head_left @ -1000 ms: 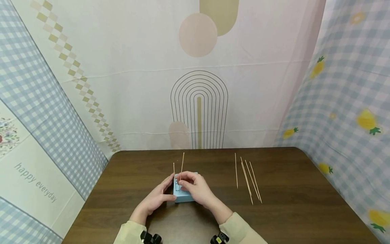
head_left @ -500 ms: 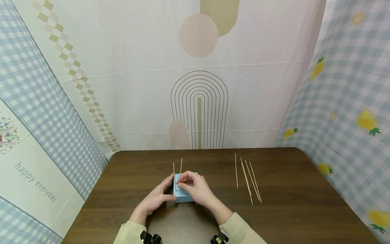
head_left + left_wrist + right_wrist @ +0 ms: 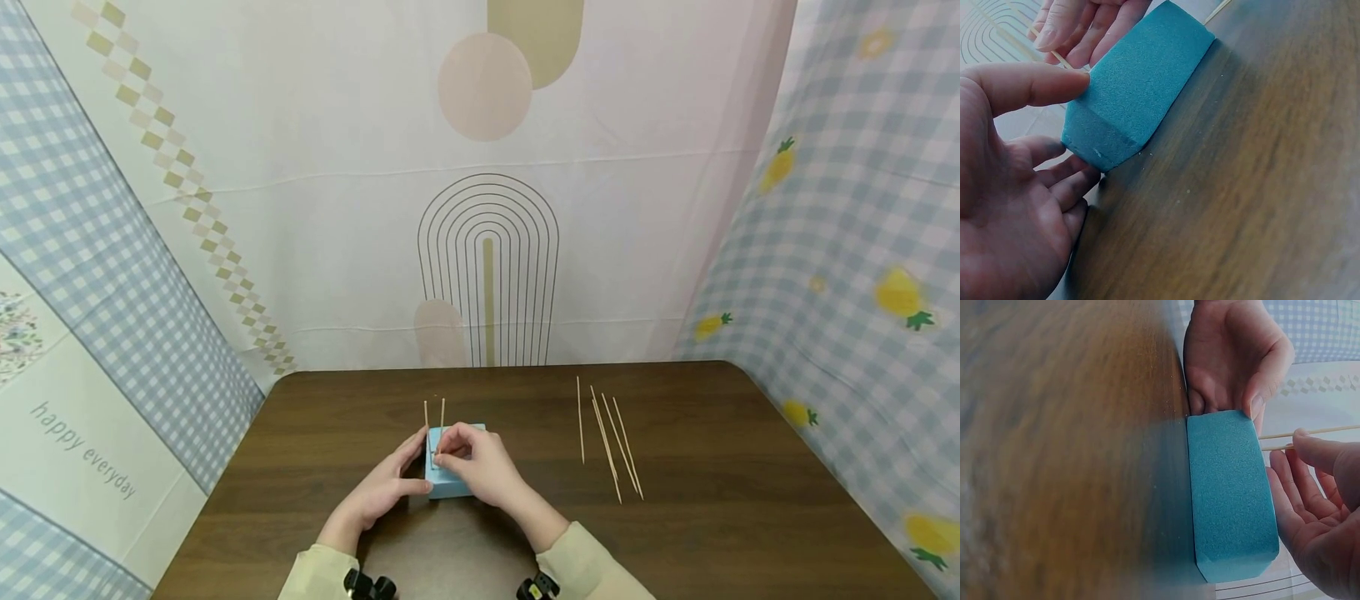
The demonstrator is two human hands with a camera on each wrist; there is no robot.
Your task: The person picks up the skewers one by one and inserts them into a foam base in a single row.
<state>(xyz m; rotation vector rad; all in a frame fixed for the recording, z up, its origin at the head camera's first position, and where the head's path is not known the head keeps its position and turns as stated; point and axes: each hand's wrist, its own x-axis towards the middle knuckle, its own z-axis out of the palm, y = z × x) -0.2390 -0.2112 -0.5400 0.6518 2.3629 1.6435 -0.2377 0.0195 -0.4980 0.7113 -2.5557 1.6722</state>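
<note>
A light blue foam block [image 3: 450,486] lies on the table in front of the person. The left hand [image 3: 381,490] holds the block's left end, its thumb at the near corner and the fingers along the side. Between thumb and fingertips, the right hand [image 3: 486,468] pinches a thin bamboo skewer [image 3: 442,412] that stands nearly upright at the block's top. Another skewer [image 3: 427,414] stands in the block just to the left. In the right wrist view both skewers come out of the block's [image 3: 1232,487] top face; how deep they go is hidden.
Several loose skewers [image 3: 630,447] lie to the right on the brown wooden table [image 3: 712,500], pointing roughly away from the person. Behind the table hangs a patterned cloth [image 3: 360,250], with checked cloths at both sides. Small crumbs lie near the block.
The pinched skewer has sunk lower toward the block and straightened up, its top end now about level with the other one. The right hand shifted slightly down; the left hand stayed on the block.
</note>
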